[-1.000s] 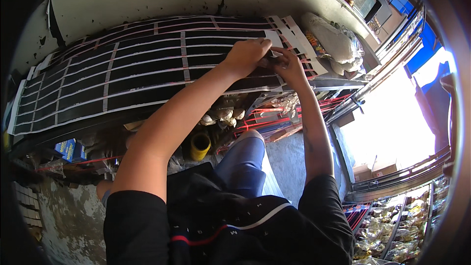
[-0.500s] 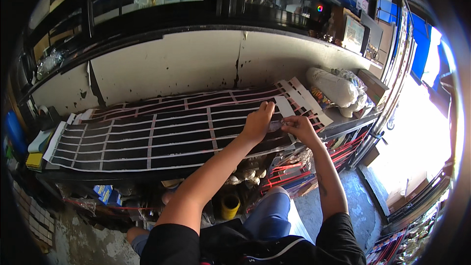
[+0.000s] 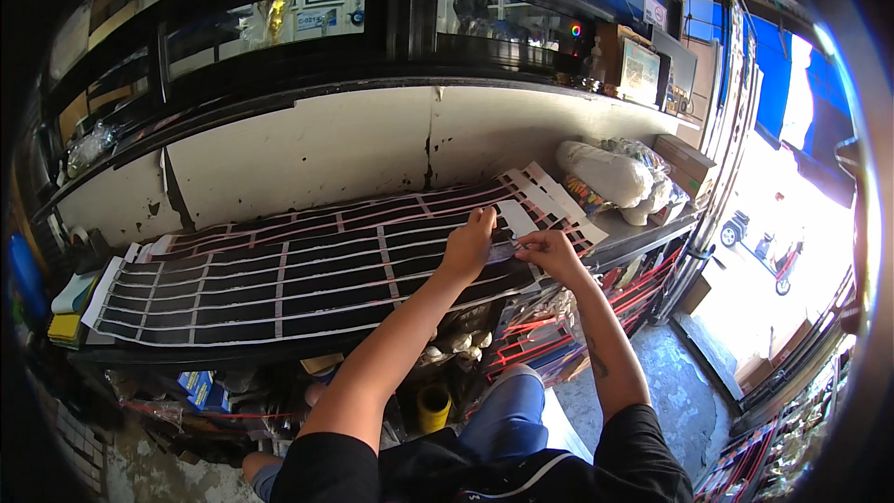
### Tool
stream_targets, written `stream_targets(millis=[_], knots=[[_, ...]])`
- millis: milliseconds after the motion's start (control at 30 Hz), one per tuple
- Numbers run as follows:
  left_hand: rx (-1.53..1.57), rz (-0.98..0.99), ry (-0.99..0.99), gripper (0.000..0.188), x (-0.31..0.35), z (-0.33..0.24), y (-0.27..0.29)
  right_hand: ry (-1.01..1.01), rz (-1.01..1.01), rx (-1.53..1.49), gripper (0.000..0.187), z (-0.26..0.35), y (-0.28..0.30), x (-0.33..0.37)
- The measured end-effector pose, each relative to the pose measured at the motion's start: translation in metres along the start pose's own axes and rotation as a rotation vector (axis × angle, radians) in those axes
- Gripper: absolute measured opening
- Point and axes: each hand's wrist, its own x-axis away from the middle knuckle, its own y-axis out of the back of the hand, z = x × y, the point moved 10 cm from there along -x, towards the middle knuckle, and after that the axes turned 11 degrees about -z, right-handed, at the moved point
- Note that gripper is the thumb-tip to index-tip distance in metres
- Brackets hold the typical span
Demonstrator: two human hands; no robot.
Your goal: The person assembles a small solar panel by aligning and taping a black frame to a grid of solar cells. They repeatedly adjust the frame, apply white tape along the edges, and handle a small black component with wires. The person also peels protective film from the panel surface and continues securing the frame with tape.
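Dark table carrying a gridded sheet, long axis toward half past two. Small translucent piece, aligned roughly nine to three, between both grips: right hand pinching its three-o'clock end; left hand curled at nine o'clock, its hold indeterminable.

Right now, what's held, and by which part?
A small clear piece, apparently plastic: the right hand appears to pinch its right end. The left hand is at its left end; whether it grips can't be told.
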Motion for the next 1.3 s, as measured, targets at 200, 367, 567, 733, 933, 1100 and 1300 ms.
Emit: stream_targets(millis=[200, 367, 567, 733, 933, 1100, 1300], knots=[[0.006, 0.032, -0.055, 0.016, 0.000, -0.005, -0.004, 0.125, -0.142, -0.025, 0.028, 0.011, 0.009, 0.011], [0.096, -0.057, -0.033, 0.017, -0.004, -0.003, 0.012, 0.036, -0.146, -0.077, 0.022, -0.001, 0.016, 0.027], [0.181, 0.168, -0.131, 0.038, -0.016, -0.024, 0.009, 0.012, -0.243, -0.267, 0.017, -0.016, 0.023, 0.022], [-0.224, 0.353, 0.095, 0.090, -0.002, 0.049, 0.107, 0.021, -0.404, -0.254, 0.020, -0.033, 0.028, 0.017], [-0.844, 0.571, 0.351, 0.089, 0.081, 0.148, 0.195, -0.159, -0.364, -0.677, 0.028, -0.052, 0.012, 0.012], [-0.870, 0.527, 0.339, 0.086, 0.081, 0.157, 0.192, -0.005, -0.364, -1.021, 0.021, -0.044, 0.026, 0.022], [-0.821, 0.498, 0.319, 0.083, 0.083, 0.158, 0.195, -0.191, -0.442, -1.225, 0.020, -0.077, 0.031, 0.051]])
